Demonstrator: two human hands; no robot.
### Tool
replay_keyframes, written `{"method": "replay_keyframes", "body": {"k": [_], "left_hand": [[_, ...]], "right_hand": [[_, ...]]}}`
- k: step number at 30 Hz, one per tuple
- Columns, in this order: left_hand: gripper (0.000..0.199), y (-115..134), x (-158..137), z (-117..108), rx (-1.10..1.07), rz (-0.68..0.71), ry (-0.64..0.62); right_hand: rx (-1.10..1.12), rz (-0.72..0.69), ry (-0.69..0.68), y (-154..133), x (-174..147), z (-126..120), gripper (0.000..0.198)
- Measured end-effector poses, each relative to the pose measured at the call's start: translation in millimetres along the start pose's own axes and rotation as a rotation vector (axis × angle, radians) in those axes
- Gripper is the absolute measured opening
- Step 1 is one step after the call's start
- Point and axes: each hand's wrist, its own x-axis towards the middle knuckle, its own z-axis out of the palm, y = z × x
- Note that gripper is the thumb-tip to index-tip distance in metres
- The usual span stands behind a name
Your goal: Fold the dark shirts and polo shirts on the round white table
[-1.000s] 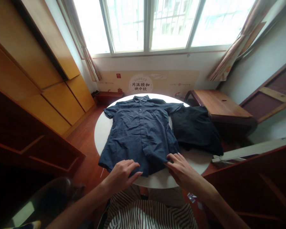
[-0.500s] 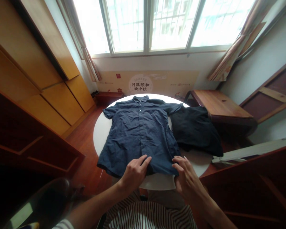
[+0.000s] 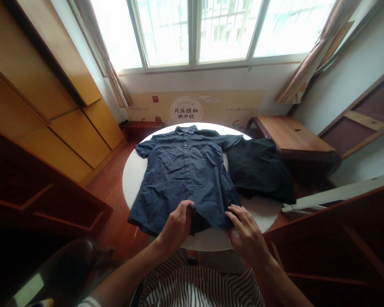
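Observation:
A dark navy short-sleeved button-up shirt [image 3: 185,170] lies front up on a round white table [image 3: 132,177], its collar toward the window and its hem toward me. My left hand [image 3: 178,221] is closed on the hem near the button placket, lifting the cloth so a dark fold shows beneath. At the hem's right corner, my right hand [image 3: 248,228] curls its fingers over the cloth, with the thumb low at the edge. Just right of the shirt lies a heap of black cloth [image 3: 259,170], partly under the sleeve and hanging past the table's rim.
Behind the table on the right stands a brown wooden table [image 3: 297,132]. Yellow wooden cabinets [image 3: 80,132] line the left wall. Dark red-brown wooden panels [image 3: 48,192] flank me on both sides. A printed banner [image 3: 211,102] hangs below the window.
My left hand has closed on the hem and raised it slightly, opening a dark fold. My right hand stays at the right corner. The view has shifted a little.

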Motion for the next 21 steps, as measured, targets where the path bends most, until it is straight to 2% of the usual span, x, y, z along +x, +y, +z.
{"method": "replay_keyframes", "body": {"k": [5, 9, 11, 14, 17, 19, 21], "left_hand": [[0.025, -1.3, -5.4, -6.2, -0.028, 0.072, -0.037], [0.035, -9.8, -17.3, -22.7, 0.073, 0.097, -0.098], [0.038, -20.8, -25.5, -42.5, 0.151, 0.101, -0.105], [0.033, -44.8, -41.9, -85.9, 0.268, 0.157, -0.150], [0.042, -70.8, -63.3, -131.2, 0.404, 0.228, -0.230], [0.045, -85.3, -77.8, -153.3, 0.482, 0.232, -0.226], [0.039, -96.2, -89.3, -166.0, 0.530, 0.216, -0.175]], "right_hand": [[0.062, 0.026, 0.066, 7.8, 2.9, -4.3, 0.042], [0.177, 0.074, 0.141, 14.0, 11.3, -20.0, 0.045], [0.196, 0.066, 0.122, 18.6, 14.5, -26.1, 0.044], [0.173, 0.044, 0.001, 26.6, 12.7, -29.2, 0.054], [0.123, 0.054, -0.070, 32.7, 2.3, -26.9, 0.054], [0.108, 0.062, -0.081, 34.8, -5.4, -24.3, 0.049], [0.101, 0.063, -0.071, 35.4, -10.5, -22.0, 0.046]]}}
